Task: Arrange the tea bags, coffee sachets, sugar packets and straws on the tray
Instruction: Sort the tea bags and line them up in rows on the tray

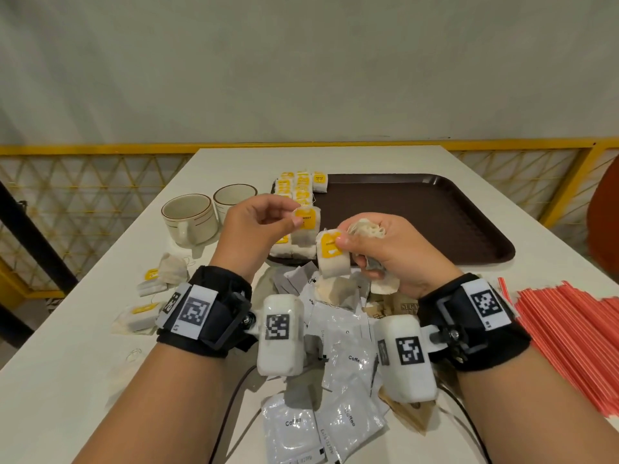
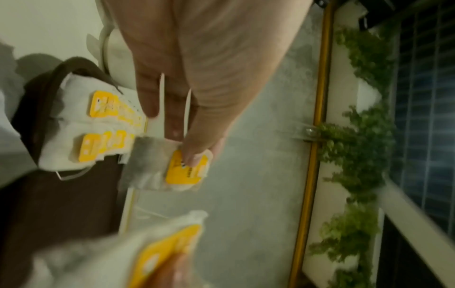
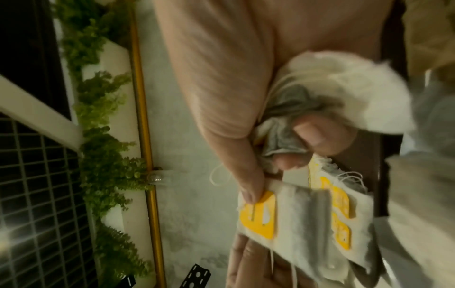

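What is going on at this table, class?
A person is sorting drink supplies onto a brown tray. The left hand pinches one tea bag by its yellow tag, above the rows of tea bags already lined along the tray's left edge. The right hand grips a bunch of tea bags. Coffee sachets and red straws lie on the table, off the tray.

Cups [image 1: 201, 214] left of tray [image 1: 435, 222], straws [image 1: 569, 336] right.
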The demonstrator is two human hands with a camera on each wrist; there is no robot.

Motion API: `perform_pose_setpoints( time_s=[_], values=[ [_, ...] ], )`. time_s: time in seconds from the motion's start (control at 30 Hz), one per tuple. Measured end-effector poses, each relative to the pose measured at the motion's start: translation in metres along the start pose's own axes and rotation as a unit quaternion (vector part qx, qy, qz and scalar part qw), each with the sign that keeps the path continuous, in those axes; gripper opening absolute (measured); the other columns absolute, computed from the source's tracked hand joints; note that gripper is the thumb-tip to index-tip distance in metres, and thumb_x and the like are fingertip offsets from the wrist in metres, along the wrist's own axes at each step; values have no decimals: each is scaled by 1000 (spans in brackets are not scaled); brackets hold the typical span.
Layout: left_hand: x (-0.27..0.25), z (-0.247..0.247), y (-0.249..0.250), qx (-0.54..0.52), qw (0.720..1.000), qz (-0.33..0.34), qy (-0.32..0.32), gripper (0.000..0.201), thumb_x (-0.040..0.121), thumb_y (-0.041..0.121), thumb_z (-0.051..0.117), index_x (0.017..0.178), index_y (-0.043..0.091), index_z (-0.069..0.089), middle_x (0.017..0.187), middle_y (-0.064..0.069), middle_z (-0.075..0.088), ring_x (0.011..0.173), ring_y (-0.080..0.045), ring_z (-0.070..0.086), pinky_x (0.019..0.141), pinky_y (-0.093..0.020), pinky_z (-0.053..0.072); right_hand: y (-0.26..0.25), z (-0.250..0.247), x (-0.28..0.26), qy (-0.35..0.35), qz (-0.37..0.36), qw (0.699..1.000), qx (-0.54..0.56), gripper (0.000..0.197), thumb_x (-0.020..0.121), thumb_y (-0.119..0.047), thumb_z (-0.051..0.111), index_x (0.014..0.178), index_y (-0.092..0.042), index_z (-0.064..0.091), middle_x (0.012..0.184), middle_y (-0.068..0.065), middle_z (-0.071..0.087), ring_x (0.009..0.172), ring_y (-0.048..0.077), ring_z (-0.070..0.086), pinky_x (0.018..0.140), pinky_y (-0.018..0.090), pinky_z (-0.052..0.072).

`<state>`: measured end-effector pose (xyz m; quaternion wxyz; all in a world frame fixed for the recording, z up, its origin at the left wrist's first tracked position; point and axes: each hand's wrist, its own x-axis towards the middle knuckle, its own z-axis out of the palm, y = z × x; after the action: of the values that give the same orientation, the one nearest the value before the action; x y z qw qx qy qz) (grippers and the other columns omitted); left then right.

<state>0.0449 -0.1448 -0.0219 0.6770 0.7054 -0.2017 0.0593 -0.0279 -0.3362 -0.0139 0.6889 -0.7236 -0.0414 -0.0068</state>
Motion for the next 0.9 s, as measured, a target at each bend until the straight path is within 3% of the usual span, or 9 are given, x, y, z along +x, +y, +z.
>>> perform_pose_setpoints(
  time_s=[0.23,0.37,0.5,0.67,0.8,0.9],
  values=[
    [-1,3,1,-33,997,-55,-38,13,83,3,67,80,15,66,68,4,66,63,-5,59,59,-16,45,2,3,0,-20,-4,1000,-11,3,84,-15,70,82,-14,68,62,0,57,51,10,45,42,20,33],
    [-4,8,2,6,998,-42,-54,13,83,2,68,79,14,65,70,2,67,63,-3,60,59,-13,45,3,5,1,-15,-6,999,-30,5,83,-17,72,85,-14,68,68,6,55,53,10,45,43,21,35],
    [-7,10,3,9,995,-51,-87,18,82,0,68,80,18,69,77,-3,70,74,-13,63,74,-26,54,6,7,3,44,-17,998,-46,6,83,-16,74,87,-16,70,66,-2,58,54,9,47,42,20,37],
    [-9,11,8,0,995,-42,-93,18,82,-1,67,80,17,69,72,3,71,71,-8,65,70,-19,53,8,8,5,98,-22,994,-50,19,83,-17,74,100,-25,72,78,-2,64,59,9,49,44,20,41],
    [-10,15,10,-15,995,-40,-91,19,84,-1,66,79,17,69,70,6,70,68,-7,63,69,-21,53,8,9,5,96,-11,994,-50,7,87,-17,70,94,-18,72,66,-2,60,56,8,48,43,20,39],
    [-11,19,11,-29,993,-46,-105,11,85,9,67,85,20,68,78,4,70,75,-9,63,73,-23,52,6,9,6,100,1,995,-16,9,87,-17,69,95,-12,71,65,-2,56,54,8,45,43,20,37]
  ],
)
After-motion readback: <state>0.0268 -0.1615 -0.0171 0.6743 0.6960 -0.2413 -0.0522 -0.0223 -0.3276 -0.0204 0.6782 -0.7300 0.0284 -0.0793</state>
